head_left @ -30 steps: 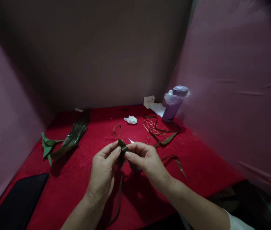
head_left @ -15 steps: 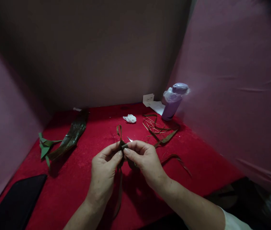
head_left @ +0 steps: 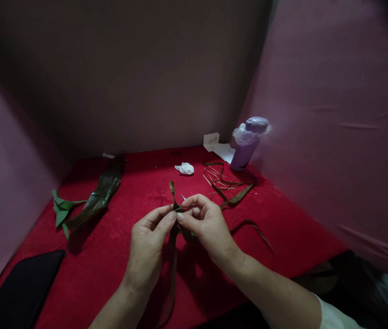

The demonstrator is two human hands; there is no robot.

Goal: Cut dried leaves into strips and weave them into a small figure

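No legible text, just small, indistinct dark marks (head_left: 213,141) on the white card (head_left: 208,142) at the back.

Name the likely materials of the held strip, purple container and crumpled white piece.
Held strip: probably plant leaf, dull brownish green, thin and curling.
Purple container: likely plastic, smooth with a soft sheen; the clear, wrinkled wrap looks like plastic film.
Crumpled white piece: perhaps tissue, matte and creased, though thin plastic is possible.
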